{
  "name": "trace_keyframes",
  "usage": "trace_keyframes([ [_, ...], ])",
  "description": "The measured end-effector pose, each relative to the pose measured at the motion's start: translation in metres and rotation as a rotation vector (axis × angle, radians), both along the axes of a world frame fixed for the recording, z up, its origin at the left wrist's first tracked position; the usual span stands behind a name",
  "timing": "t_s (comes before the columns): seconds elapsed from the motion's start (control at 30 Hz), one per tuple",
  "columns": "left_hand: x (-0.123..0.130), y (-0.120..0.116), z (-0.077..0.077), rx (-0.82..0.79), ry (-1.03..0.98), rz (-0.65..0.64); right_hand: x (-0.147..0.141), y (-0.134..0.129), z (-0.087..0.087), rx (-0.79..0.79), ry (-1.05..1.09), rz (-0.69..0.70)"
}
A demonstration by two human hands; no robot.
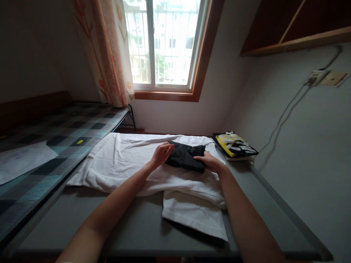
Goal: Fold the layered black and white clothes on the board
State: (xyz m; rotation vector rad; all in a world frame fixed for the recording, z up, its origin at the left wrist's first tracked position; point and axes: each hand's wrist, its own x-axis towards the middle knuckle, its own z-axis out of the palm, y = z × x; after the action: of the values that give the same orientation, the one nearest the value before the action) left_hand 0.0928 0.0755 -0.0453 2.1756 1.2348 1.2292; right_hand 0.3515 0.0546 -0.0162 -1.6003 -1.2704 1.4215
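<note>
A folded black cloth (pixel 185 155) lies across a white garment (pixel 117 160) spread on the grey tabletop. I cannot tell whether the black cloth is a separate piece or part of that garment. My left hand (pixel 162 153) is closed at the cloth's left end, with its fingertips curled in and partly hidden. At the other end, my right hand (pixel 210 161) grips the edge, thumb on top and the other fingers out of sight beneath. A white sleeve-like flap (pixel 193 212) with a dark underside extends toward me from the white garment.
A folded black, yellow and white garment (pixel 234 145) rests at the table's back right. On the left, a checkered bed (pixel 85 124) carries a paper sheet (pixel 26 160). A cord (pixel 282 109) hangs from the wall socket (pixel 318 77). The window (pixel 164 47) is behind the table.
</note>
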Motion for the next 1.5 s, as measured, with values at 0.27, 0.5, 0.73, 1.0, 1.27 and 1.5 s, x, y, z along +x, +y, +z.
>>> trace_keyframes([
  [0.27, -0.023, 0.03, -0.027, -0.213, -0.416, 0.123, 0.015, 0.011, 0.009, 0.245, -0.08, 0.131],
  [0.5, -0.019, 0.034, -0.031, -0.217, -0.409, 0.075, 0.06, 0.026, 0.083, 0.41, -0.392, 0.156],
  [0.73, -0.019, 0.035, -0.033, -0.235, -0.361, 0.079, 0.092, 0.039, 0.164, 0.464, -0.385, -0.04],
  [1.0, -0.019, 0.036, -0.036, -0.257, -0.313, 0.088, 0.152, 0.053, 0.099, 0.516, 0.04, -0.87],
  [1.27, -0.019, 0.038, -0.04, -0.286, -0.267, 0.092, 0.15, 0.039, -0.006, 0.226, 0.242, -0.95],
  [1.5, -0.02, 0.041, -0.043, -0.284, -0.228, 0.092, 0.158, 0.035, -0.008, 0.227, 0.373, -0.87],
])
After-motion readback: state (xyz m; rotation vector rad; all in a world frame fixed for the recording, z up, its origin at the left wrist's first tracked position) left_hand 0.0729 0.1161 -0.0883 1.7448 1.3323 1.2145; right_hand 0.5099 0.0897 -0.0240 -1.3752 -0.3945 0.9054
